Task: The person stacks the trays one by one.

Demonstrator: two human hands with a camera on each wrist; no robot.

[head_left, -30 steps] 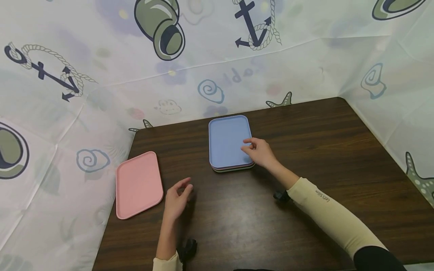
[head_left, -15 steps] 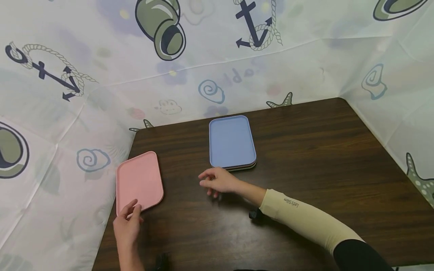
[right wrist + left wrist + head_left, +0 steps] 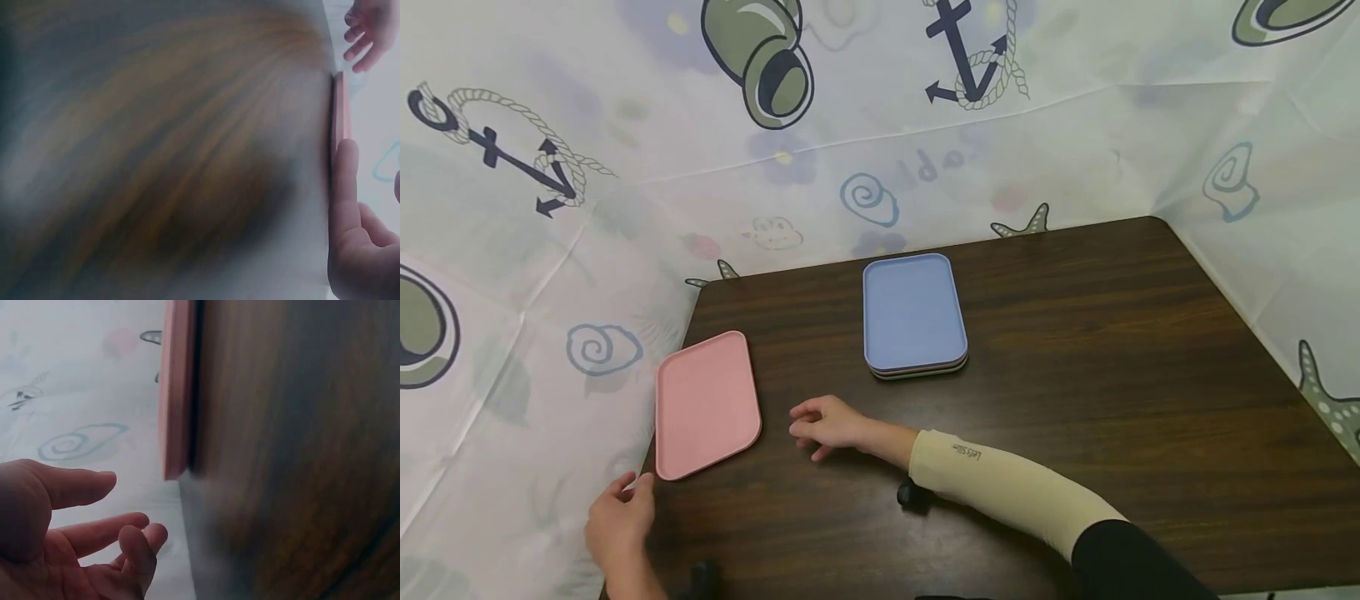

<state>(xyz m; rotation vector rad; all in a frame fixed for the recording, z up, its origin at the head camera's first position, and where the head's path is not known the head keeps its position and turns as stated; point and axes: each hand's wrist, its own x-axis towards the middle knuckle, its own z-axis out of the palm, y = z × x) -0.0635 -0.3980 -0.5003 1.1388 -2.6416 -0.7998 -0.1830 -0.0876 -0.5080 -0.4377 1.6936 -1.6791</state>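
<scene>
A pink tray [image 3: 707, 406] lies flat at the left side of the table. Just off its lower left corner is my left hand [image 3: 620, 521], fingers loosely bent and nothing in them. The left wrist view shows that hand's thumb and fingers apart, with the pink tray [image 3: 175, 394] edge-on beyond them. My right hand [image 3: 827, 427] hovers over the table to the right of the pink tray, relaxed and holding nothing. Farther back rests a blue tray [image 3: 913, 312] on top of a neat stack, with the edges of other trays showing below it.
The dark wooden table [image 3: 1120, 375] runs out to the right. A patterned cloth [image 3: 880, 125] hangs behind it and along both sides. Near the right forearm a small black object [image 3: 912, 497] shows, attached at the wrist.
My right hand has left the blue tray's right edge and moved left and nearer. My left hand has shifted left and down, past the pink tray's near edge. Both trays stay put.
</scene>
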